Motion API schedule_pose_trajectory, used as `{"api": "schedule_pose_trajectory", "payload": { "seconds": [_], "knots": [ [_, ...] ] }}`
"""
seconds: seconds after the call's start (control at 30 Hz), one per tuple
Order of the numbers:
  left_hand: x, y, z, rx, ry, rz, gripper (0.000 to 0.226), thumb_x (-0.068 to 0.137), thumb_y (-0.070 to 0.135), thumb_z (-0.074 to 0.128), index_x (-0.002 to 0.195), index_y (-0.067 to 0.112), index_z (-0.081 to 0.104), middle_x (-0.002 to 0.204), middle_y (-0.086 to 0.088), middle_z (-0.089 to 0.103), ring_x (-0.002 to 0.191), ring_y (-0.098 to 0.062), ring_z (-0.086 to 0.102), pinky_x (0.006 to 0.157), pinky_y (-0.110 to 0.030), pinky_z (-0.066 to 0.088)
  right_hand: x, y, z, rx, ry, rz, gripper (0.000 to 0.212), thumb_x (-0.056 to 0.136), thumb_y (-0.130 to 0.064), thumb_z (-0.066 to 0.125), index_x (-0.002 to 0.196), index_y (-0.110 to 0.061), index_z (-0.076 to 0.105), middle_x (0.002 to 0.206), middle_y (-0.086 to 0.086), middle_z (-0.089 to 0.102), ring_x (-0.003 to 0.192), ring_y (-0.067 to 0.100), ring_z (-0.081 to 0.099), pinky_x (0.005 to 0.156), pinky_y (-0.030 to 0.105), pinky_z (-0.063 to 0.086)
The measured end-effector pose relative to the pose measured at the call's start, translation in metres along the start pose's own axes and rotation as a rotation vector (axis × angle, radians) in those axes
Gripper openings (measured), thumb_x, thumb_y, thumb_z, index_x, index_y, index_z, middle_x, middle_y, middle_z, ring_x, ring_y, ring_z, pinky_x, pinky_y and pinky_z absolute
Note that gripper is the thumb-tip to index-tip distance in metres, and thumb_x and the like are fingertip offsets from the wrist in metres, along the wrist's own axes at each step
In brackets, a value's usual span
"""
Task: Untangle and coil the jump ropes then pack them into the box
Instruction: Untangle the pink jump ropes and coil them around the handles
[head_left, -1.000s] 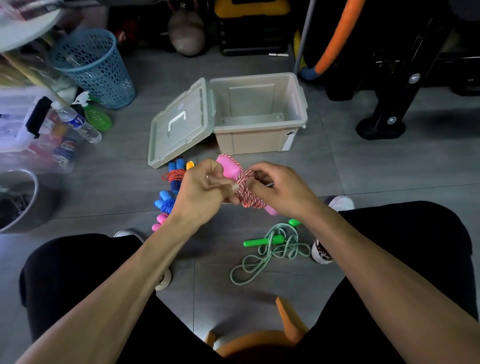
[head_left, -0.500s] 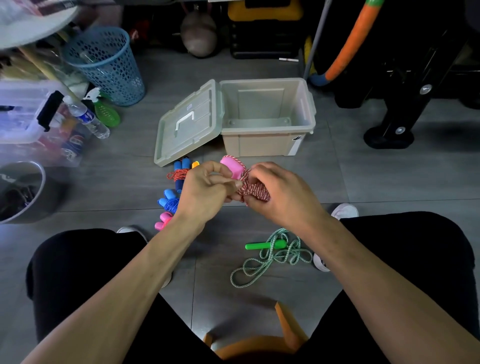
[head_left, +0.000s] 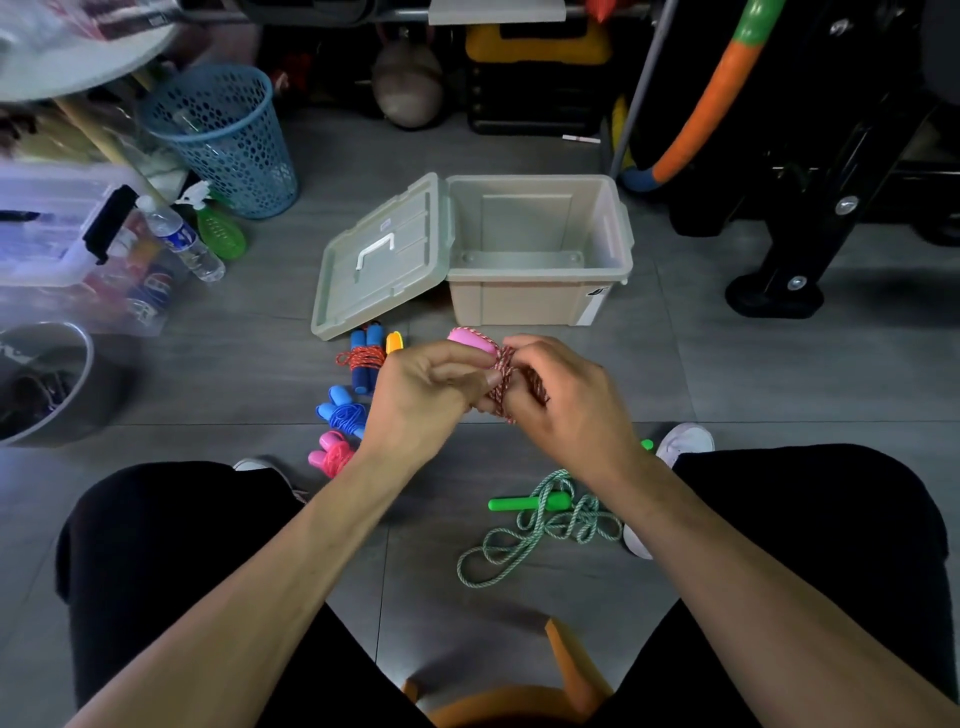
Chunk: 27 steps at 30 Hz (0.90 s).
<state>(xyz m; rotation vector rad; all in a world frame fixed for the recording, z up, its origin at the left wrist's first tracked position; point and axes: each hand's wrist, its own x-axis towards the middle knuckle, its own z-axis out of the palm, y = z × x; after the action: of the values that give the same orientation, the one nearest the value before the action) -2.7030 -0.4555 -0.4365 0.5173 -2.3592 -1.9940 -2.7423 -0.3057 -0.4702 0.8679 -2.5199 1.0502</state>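
Both hands meet over the floor in front of the open beige box (head_left: 540, 301). My left hand (head_left: 421, 400) grips the pink-handled jump rope (head_left: 470, 340), whose red-and-white cord (head_left: 501, 382) is wrapped around the handles. My right hand (head_left: 566, 400) pinches that cord. A green rope (head_left: 540, 525) lies loose and tangled on the floor below my right wrist. Three coiled ropes lie left of my hands: a dark blue-handled one (head_left: 363, 358), a light blue one (head_left: 343, 413) and a pink one (head_left: 332, 452).
The box lid (head_left: 379, 260) leans open to the left. A blue mesh basket (head_left: 223, 140), a water bottle (head_left: 182, 239), a clear bin (head_left: 57, 228) and a metal pot (head_left: 47, 384) stand at left. Black equipment legs (head_left: 779, 280) stand at right. An orange stool (head_left: 519, 706) is under me.
My hands have stayed together on the pink rope bundle, with the right hand working the cord round the handles. The camera view has shifted slightly.
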Motion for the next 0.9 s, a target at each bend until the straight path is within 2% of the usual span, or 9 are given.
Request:
{"api": "schedule_pose_trajectory", "payload": {
  "seconds": [0.13,0.2,0.27,0.33,0.4,0.53,0.63,0.77,0.9],
  "knots": [
    [-0.002,-0.006,0.000,0.182,0.155,0.156,0.012,0.079,0.020,0.079,0.087,0.022,0.072,0.081,0.000,0.070,0.056,-0.011,0.065,0.057,-0.013,0.046,0.005,-0.002,-0.007,0.150,-0.007,0.086,0.010,0.084,-0.009,0.061,0.093,-0.007,0.065,0.112,0.002,0.070,0.092,0.018,0.066,0.079,0.032,0.053],
    [0.000,-0.007,-0.002,0.385,0.273,0.244,0.020,0.081,0.031,0.073,0.099,0.026,0.066,0.102,0.002,0.059,0.068,-0.002,0.057,0.062,-0.011,0.042,0.007,-0.002,-0.009,0.163,-0.003,0.075,0.010,0.083,-0.006,0.062,0.092,-0.006,0.064,0.109,0.003,0.070,0.092,0.017,0.065,0.081,0.029,0.051],
    [0.003,-0.007,-0.003,0.453,0.301,0.189,0.034,0.084,0.042,0.067,0.113,0.028,0.057,0.110,0.003,0.049,0.086,-0.001,0.054,0.075,-0.020,0.045,0.009,-0.001,-0.010,0.158,-0.003,0.045,0.010,0.083,-0.004,0.060,0.093,-0.003,0.063,0.109,0.004,0.070,0.093,0.016,0.064,0.082,0.024,0.050],
    [0.005,-0.005,-0.003,0.346,0.191,0.058,0.034,0.086,0.046,0.063,0.115,0.030,0.054,0.102,0.006,0.058,0.089,-0.008,0.061,0.077,-0.030,0.053,0.008,-0.001,-0.011,0.159,-0.036,0.017,0.011,0.085,-0.007,0.057,0.093,-0.002,0.062,0.110,0.005,0.068,0.095,0.016,0.063,0.083,0.025,0.049],
    [0.004,-0.003,0.000,0.095,0.073,-0.084,0.028,0.089,0.041,0.064,0.109,0.025,0.055,0.086,0.002,0.065,0.067,-0.007,0.066,0.055,-0.034,0.057,0.005,-0.001,-0.011,0.164,-0.079,0.016,0.014,0.085,-0.014,0.054,0.092,-0.002,0.060,0.109,0.005,0.066,0.093,0.017,0.062,0.081,0.032,0.051],
    [0.001,-0.006,0.006,0.021,0.151,-0.059,0.025,0.089,0.028,0.068,0.103,0.012,0.054,0.072,-0.006,0.064,0.045,-0.011,0.059,0.038,-0.025,0.047,0.003,-0.001,-0.012,0.038,-0.180,-0.002,0.022,0.087,-0.029,0.054,0.093,-0.008,0.056,0.105,0.002,0.058,0.085,0.019,0.058,0.070,0.038,0.051],
    [0.004,-0.009,0.006,0.019,0.195,-0.054,0.024,0.087,0.027,0.070,0.100,0.016,0.054,0.077,-0.009,0.065,0.048,-0.014,0.061,0.040,-0.026,0.048,0.005,-0.002,-0.014,-0.064,-0.190,-0.069,0.021,0.089,-0.028,0.057,0.092,-0.007,0.059,0.096,0.004,0.053,0.079,0.016,0.050,0.063,0.028,0.041],
    [0.009,-0.018,0.007,0.113,0.236,0.023,0.028,0.079,0.035,0.076,0.094,0.025,0.054,0.078,-0.006,0.066,0.066,-0.025,0.067,0.056,-0.044,0.058,0.005,-0.007,-0.010,-0.115,-0.278,0.018,0.019,0.094,-0.026,0.051,0.090,-0.008,0.048,0.090,0.008,0.052,0.069,0.025,0.046,0.059,0.033,0.034],
    [0.014,-0.022,0.009,0.181,0.301,0.068,0.025,0.081,0.030,0.072,0.099,0.020,0.056,0.077,0.003,0.065,0.064,-0.010,0.063,0.065,-0.039,0.057,0.007,-0.012,-0.007,-0.012,-0.353,0.134,0.020,0.093,-0.027,0.043,0.080,-0.013,0.040,0.075,0.002,0.049,0.067,0.026,0.047,0.059,0.036,0.036]
  ]
}}
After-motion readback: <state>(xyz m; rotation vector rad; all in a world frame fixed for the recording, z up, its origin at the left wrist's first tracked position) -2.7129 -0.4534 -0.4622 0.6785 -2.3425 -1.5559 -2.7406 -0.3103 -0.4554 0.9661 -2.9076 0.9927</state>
